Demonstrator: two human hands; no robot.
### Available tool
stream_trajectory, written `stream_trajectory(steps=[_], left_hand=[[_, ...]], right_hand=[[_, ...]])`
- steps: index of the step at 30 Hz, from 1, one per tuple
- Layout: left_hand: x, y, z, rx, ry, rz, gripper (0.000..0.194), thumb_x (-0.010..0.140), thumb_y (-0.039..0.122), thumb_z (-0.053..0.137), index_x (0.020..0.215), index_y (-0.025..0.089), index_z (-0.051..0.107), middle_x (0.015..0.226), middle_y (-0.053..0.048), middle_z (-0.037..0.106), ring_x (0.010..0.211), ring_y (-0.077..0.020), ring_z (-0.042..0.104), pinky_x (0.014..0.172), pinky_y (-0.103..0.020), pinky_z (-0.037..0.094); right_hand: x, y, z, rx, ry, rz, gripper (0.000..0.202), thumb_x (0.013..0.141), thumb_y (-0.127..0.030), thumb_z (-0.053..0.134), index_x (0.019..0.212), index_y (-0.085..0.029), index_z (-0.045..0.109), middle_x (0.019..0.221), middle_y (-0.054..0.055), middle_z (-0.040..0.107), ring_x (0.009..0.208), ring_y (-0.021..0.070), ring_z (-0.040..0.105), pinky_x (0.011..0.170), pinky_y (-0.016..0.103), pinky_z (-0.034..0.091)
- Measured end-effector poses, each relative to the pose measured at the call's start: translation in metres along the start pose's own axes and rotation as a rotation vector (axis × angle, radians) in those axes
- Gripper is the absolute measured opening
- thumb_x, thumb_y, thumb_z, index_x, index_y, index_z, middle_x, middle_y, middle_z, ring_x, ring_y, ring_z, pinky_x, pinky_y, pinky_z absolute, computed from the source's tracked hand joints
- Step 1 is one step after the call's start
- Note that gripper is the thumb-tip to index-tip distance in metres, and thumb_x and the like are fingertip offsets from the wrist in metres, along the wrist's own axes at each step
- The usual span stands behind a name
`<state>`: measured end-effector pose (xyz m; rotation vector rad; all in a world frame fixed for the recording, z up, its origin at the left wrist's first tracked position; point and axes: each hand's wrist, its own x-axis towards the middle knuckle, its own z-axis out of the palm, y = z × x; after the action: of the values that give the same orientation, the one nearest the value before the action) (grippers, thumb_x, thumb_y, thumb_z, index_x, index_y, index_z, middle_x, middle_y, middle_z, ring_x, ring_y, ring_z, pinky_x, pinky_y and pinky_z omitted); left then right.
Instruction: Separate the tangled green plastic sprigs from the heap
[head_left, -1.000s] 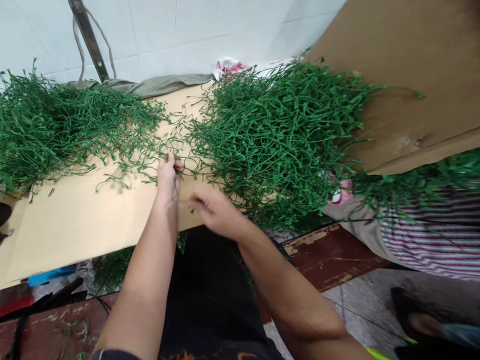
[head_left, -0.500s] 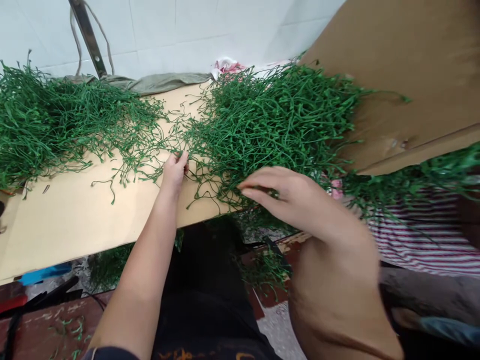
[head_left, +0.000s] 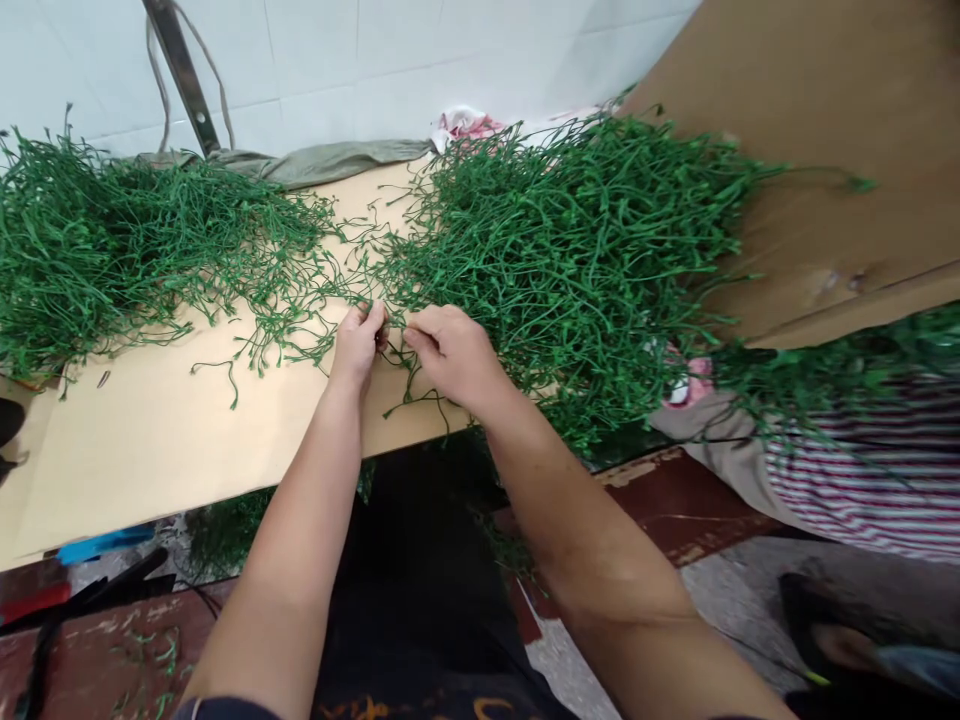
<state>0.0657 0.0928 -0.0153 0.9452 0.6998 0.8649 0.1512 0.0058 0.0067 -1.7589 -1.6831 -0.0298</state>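
My left hand [head_left: 361, 340] is closed over the tabletop with the thumb on top, and a thin green stem shows at its fingers. Just to its right, my right hand [head_left: 450, 355] is pinched shut, its fingertips at thin green stems a short gap from the left hand. My fingers hide most of what they grip. A big tangled heap of green stems [head_left: 577, 235] with small knobbed ends lies right behind my right hand. Loose green stems [head_left: 289, 310] are scattered left of my left hand.
Another heap of green stems [head_left: 82, 250] covers the table's left end. The pale board table [head_left: 172, 430] has its front edge near me. A large cardboard sheet [head_left: 810, 120] leans at the right. A person in a striped garment [head_left: 862, 480] is at the right edge.
My right hand has moved left from the front of the right heap to beside my left hand. My left hand has stayed almost in place, still closed.
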Motion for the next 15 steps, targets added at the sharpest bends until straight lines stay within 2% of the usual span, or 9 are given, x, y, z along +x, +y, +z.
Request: stream_trajectory(steps=[5, 11, 13, 15], left_hand=[[0.0, 0.002, -0.001, -0.014, 0.064, -0.005, 0.029, 0.08, 0.034, 0.055, 0.065, 0.017, 0.037, 0.048, 0.009, 0.037, 0.036, -0.0001, 0.025, 0.038, -0.016, 0.017], [-0.007, 0.005, 0.002, 0.047, 0.015, -0.008, 0.026, 0.081, 0.033, 0.054, 0.067, 0.016, 0.04, 0.049, 0.009, 0.035, 0.035, 0.0008, 0.024, 0.036, -0.015, 0.015], [-0.007, 0.005, 0.002, 0.055, 0.01, -0.004, 0.025, 0.081, 0.031, 0.054, 0.067, 0.016, 0.04, 0.051, 0.008, 0.037, 0.036, 0.0011, 0.026, 0.036, -0.014, 0.014], [-0.007, 0.004, 0.002, 0.046, -0.002, -0.004, 0.025, 0.08, 0.031, 0.055, 0.067, 0.016, 0.04, 0.051, 0.009, 0.036, 0.036, 0.0011, 0.028, 0.035, -0.014, 0.014]], right_hand=[[-0.011, -0.012, 0.001, 0.055, -0.034, -0.093, 0.023, 0.083, -0.019, 0.038, 0.06, -0.022, 0.037, 0.061, 0.003, 0.047, 0.066, 0.0185, 0.042, 0.068, 0.032, 0.036], [-0.016, -0.013, -0.006, 0.159, -0.053, -0.011, 0.024, 0.085, -0.025, 0.04, 0.062, -0.021, 0.045, 0.063, 0.003, 0.047, 0.067, 0.0174, 0.045, 0.065, 0.031, 0.038], [-0.014, -0.009, -0.013, 0.179, 0.027, 0.037, 0.023, 0.086, -0.029, 0.04, 0.07, -0.02, 0.052, 0.069, 0.004, 0.051, 0.071, 0.0176, 0.049, 0.067, 0.031, 0.04], [-0.009, -0.004, -0.019, 0.174, 0.168, 0.098, 0.022, 0.087, -0.031, 0.039, 0.081, -0.019, 0.057, 0.081, 0.007, 0.055, 0.078, 0.0185, 0.052, 0.071, 0.033, 0.042]])
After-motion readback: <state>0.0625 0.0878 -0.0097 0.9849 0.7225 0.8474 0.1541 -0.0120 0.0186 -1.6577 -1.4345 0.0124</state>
